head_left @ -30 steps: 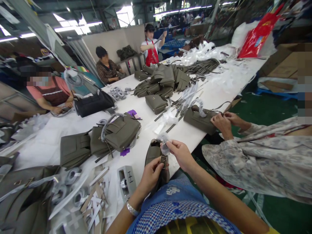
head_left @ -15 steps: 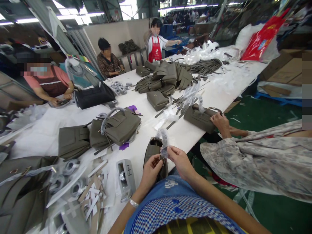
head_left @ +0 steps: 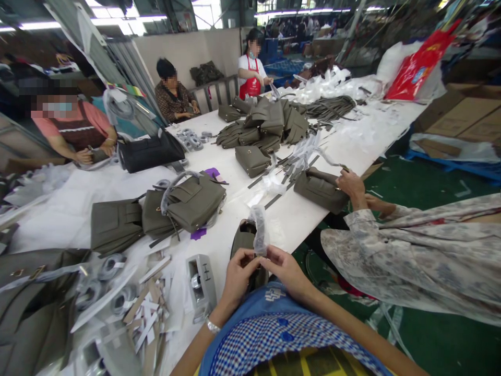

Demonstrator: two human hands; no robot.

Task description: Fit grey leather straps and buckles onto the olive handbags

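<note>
In the head view, an olive-grey handbag (head_left: 240, 239) stands at the table's front edge, close against my apron. Its handle (head_left: 258, 222) arches up in a translucent plastic wrap. My left hand (head_left: 239, 274) pinches at the near end of the wrapped handle. From the other side my right hand (head_left: 288, 269) closes on the same end, its fingertips meeting those of the left. The lower part of the bag is hidden behind my hands. To the left of my left hand stands a grey tape dispenser (head_left: 200, 286).
Left of me lie more olive handbags (head_left: 195, 201), rolls of grey strip (head_left: 113, 266) and loose card strips (head_left: 151, 313). A co-worker's hand (head_left: 350, 185) holds another handbag (head_left: 319, 189) at my right. A bag pile (head_left: 270, 122) occupies the table's middle.
My left hand has moved up to the handle end, and both hands' fingertips now meet there. The co-worker at right has pulled a wrapped handle outward; the far worker's arm has come down.
</note>
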